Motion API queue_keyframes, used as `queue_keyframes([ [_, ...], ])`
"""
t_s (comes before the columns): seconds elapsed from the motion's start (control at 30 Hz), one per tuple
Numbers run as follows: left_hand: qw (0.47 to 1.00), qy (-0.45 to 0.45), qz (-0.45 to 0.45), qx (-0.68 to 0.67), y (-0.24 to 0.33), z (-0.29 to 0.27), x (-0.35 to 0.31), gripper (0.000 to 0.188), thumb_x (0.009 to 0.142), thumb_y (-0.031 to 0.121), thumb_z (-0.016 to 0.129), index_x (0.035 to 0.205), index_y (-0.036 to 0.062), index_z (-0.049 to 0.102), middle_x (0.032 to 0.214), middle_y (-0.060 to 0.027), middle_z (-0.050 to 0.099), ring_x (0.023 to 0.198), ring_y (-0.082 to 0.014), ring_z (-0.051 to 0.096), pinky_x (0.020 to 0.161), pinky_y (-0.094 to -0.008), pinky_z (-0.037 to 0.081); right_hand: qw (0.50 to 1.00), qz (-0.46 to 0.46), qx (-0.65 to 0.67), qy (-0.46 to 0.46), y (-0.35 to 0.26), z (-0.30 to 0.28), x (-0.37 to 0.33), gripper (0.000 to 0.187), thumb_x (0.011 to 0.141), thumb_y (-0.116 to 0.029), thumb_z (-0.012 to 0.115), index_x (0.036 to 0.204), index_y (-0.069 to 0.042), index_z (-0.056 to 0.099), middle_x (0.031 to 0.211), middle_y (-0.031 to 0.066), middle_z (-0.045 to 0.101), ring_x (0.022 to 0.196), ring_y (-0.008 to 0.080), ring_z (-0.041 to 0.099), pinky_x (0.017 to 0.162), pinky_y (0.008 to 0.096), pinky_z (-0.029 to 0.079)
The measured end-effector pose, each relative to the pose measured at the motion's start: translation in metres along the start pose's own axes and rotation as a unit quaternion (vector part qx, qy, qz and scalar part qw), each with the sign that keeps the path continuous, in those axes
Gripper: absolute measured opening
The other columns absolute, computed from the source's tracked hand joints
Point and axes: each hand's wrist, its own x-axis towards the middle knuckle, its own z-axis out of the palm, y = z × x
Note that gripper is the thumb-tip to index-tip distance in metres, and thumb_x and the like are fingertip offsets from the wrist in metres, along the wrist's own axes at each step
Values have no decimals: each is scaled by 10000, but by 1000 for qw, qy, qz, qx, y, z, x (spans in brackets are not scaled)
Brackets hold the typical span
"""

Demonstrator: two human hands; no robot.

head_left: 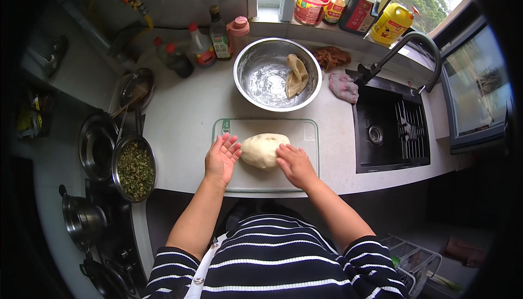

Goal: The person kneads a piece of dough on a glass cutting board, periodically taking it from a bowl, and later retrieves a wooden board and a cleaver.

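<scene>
A smooth, pale oval lump of dough [262, 152] lies on a clear cutting board with a green edge [229, 182]. At its left end is my left hand [221, 158], palm turned up and inward, its fingers apart and holding nothing. My right hand [295, 164] rests with its stretched fingers against the dough's right end. Just beyond the board stands a steel mixing bowl [251, 94], dusted with flour residue inside. A tan cloth [297, 75] is draped inside the bowl on the right.
Right of the board is a black sink [376, 154] with an arched faucet [400, 43]; a pink rag [343, 86] lies beside it. Bottles [220, 34] line the back wall and windowsill. At left, a pan of chopped green filling [135, 169] sits near the hob.
</scene>
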Motion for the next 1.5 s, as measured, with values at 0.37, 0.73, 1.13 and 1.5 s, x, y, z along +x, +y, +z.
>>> queue_keyframes([
  [0.37,928,-5,59,367,-14,-19,33,567,898,271,646,1346,-15,447,1279,-160,527,1170,-229,511,998,-337,404,995,6,-76,-61,-10,24,4,443,946,-350,535,1304,-89,553,1374,128,514,1363,337,357,1078,581,274],
  [0.73,727,-118,-53,675,-6,-5,67,1087,581,547,846,1381,-47,412,1404,-231,303,1314,-336,347,1104,-392,315,740,549,387,2,5,16,19,633,915,-544,521,1375,-125,402,1222,65,510,1008,198,510,810,427,456],
  [1.13,636,-231,259,689,-47,32,-4,854,528,339,912,1141,21,410,1136,-198,536,1015,-368,564,855,-387,484,627,513,586,28,0,10,17,729,957,-663,245,1372,-95,436,1360,115,498,1235,277,489,1005,473,392],
  [1.5,391,-330,532,675,-36,-11,-15,749,673,220,802,1306,121,415,1263,-90,542,1202,-283,480,1065,-533,268,814,397,423,36,35,22,22,708,962,-601,387,1396,-44,439,1319,86,518,1174,169,487,966,321,401],
])
